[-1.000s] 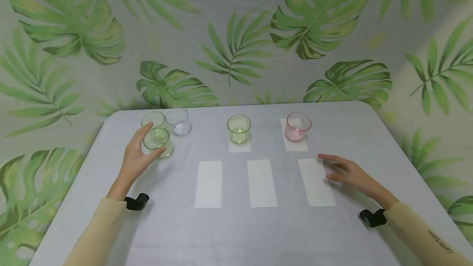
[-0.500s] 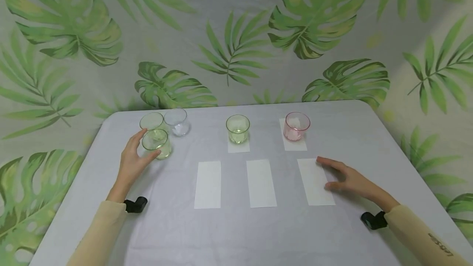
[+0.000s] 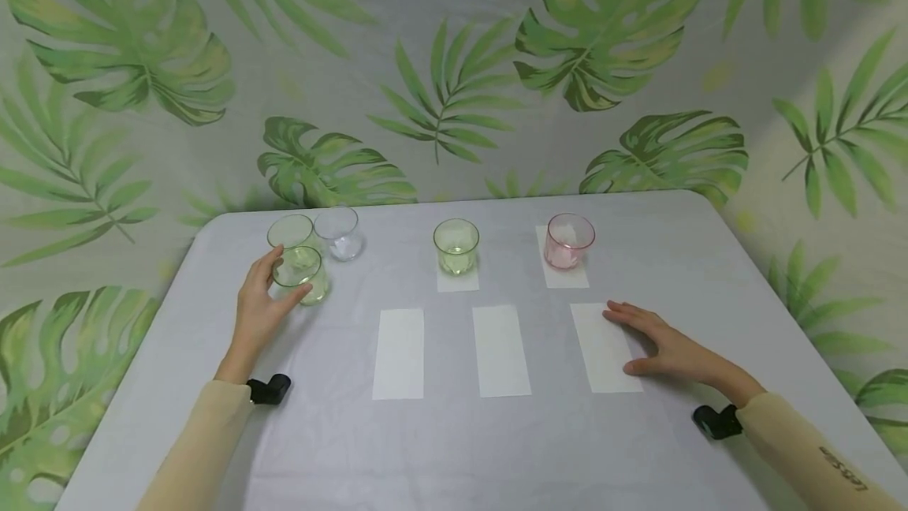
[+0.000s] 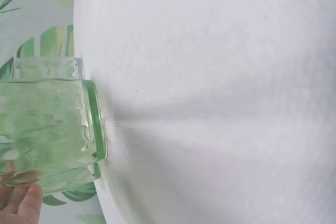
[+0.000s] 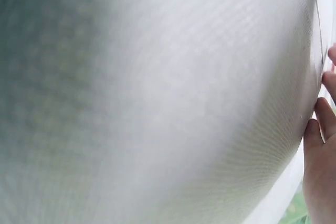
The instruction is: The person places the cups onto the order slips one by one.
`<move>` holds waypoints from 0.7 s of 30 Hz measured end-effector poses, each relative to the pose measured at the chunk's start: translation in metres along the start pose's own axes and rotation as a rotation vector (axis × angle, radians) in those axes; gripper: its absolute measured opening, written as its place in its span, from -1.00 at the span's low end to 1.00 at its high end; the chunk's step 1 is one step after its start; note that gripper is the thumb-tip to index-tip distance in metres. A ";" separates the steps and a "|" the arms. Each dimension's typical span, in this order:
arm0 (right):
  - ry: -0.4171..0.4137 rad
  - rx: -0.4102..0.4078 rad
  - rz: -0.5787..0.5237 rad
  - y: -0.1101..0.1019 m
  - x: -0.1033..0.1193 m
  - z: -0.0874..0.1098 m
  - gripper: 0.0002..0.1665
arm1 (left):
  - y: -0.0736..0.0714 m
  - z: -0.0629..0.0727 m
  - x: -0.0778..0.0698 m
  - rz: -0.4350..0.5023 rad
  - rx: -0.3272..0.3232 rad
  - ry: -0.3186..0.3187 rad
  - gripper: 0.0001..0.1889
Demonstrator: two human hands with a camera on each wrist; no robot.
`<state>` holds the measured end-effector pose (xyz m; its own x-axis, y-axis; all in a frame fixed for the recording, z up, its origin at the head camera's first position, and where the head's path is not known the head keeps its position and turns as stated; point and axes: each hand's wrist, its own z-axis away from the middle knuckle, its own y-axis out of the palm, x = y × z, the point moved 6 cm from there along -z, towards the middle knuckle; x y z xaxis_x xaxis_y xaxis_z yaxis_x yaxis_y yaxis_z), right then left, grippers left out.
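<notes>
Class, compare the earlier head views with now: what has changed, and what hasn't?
The right hand has spread its thumb wider, toward the person. The left hand still grips the nearest green glass; it, the other glasses and the paper strips stayed put.

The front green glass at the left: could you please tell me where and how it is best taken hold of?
I'd grip the front green glass around its side wall, coming from the near left, thumb and fingers opposed. It is round and upright, and the rear green glass and clear glass stand behind it, leaving the side by the left hand freer.
</notes>
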<state>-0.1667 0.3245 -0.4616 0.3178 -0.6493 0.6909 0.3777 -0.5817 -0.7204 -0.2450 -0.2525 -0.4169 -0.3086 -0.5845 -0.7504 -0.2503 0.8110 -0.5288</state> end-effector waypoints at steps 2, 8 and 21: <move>-0.014 -0.006 0.020 0.000 0.001 0.000 -0.09 | 0.000 0.000 0.001 0.008 -0.007 -0.007 -0.25; -0.038 -0.012 0.039 -0.001 0.003 0.001 -0.11 | 0.001 0.000 0.003 0.027 -0.022 -0.017 -0.26; -0.059 -0.023 0.042 -0.001 0.002 0.002 -0.10 | 0.003 0.003 0.009 -0.013 -0.007 -0.065 -0.19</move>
<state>-0.1646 0.3247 -0.4597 0.3837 -0.6438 0.6621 0.3436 -0.5660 -0.7494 -0.2453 -0.2553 -0.4264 -0.2448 -0.5922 -0.7677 -0.2603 0.8028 -0.5364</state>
